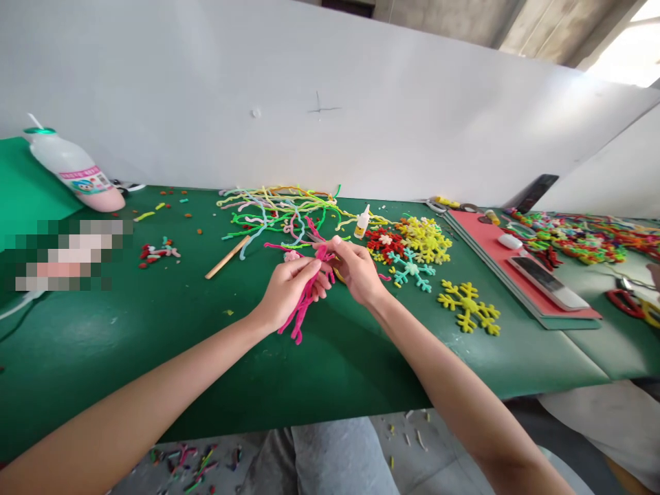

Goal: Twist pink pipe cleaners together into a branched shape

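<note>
My left hand [289,292] is closed around a bunch of bright pink pipe cleaners [304,309], whose ends hang down below the fingers. Right beside it, my right hand [358,271] is closed at the top of the bunch. It holds what look like scissors [339,276]: a curved orange-yellow handle shows under the palm and a thin grey blade points away. My fingers hide most of them. Just beyond both hands lies a loose pile of coloured pipe cleaners [278,210]. A small white glue bottle [363,223] stands to the right of the pile.
Yellow [469,307], turquoise [411,269] and red [384,240] pipe-cleaner snowflakes lie to the right. Farther right, a phone [547,282] rests on a red folder [479,240]. A wooden stick [227,257] and a pink-filled bottle [77,172] are on the left. Another person's hand shows at the right edge.
</note>
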Motion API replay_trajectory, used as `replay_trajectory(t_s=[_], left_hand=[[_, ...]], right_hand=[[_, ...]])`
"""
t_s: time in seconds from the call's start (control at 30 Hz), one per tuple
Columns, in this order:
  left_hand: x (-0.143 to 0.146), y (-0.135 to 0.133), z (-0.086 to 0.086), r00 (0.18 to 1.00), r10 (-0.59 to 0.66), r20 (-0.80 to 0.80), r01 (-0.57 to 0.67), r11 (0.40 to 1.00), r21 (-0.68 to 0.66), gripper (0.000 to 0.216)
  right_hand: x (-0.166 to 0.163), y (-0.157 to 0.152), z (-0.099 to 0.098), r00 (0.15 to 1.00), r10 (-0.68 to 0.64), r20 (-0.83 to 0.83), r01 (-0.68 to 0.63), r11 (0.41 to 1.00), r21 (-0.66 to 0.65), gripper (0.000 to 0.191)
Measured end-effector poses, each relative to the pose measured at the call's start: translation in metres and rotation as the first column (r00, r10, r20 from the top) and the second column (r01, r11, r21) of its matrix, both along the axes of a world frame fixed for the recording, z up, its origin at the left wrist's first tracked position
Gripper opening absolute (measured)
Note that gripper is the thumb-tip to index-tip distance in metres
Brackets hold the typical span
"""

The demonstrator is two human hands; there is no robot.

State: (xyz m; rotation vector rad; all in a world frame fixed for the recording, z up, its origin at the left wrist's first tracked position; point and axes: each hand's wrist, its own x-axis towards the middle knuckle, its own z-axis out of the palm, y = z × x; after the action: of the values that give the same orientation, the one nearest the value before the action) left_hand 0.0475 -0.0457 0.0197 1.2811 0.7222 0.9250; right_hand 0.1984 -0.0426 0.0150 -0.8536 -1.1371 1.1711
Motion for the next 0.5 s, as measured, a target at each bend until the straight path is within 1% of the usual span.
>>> replay_trajectory(t_s=[0.07,0.17,0.23,0.33,0.4,0.5], left_hand=[[-0.0007,0.0003,-0.0014,0.998,0.036,-0.045,-0.035,0.999,0.039,0.032],[-0.0013,0.0015,-0.0038,0.995,0.062,-0.074,-0.057,0.996,0.07,0.035],[-0.0012,0.0021,-0.0043,0.995,0.049,-0.082,-0.043,0.997,0.064,0.036],[-0.0005,0.0023,-0.0039,0.999,0.014,-0.051,-0.013,1.0,0.015,0.034],[0.0,0.0019,-0.0035,1.0,0.013,-0.025,-0.013,1.0,-0.006,0.033],[0.0002,0.0007,-0.0037,0.999,0.026,-0.036,-0.026,1.0,0.006,0.033]], right_hand=[[0.0008,0.0011,0.0001,0.999,0.018,0.036,-0.018,1.0,-0.003,0.036],[-0.0007,0.0006,-0.0002,0.997,0.025,0.069,-0.027,0.999,0.037,0.025],[-0.003,-0.001,-0.0001,0.997,-0.02,0.08,0.013,0.996,0.09,0.019],[-0.0065,-0.0037,0.0006,0.983,-0.143,0.112,0.123,0.978,0.166,0.012],[-0.0075,-0.0045,0.0009,0.979,-0.168,0.114,0.148,0.974,0.17,0.011],[-0.006,-0.003,0.0006,0.988,-0.125,0.093,0.114,0.986,0.12,0.014]])
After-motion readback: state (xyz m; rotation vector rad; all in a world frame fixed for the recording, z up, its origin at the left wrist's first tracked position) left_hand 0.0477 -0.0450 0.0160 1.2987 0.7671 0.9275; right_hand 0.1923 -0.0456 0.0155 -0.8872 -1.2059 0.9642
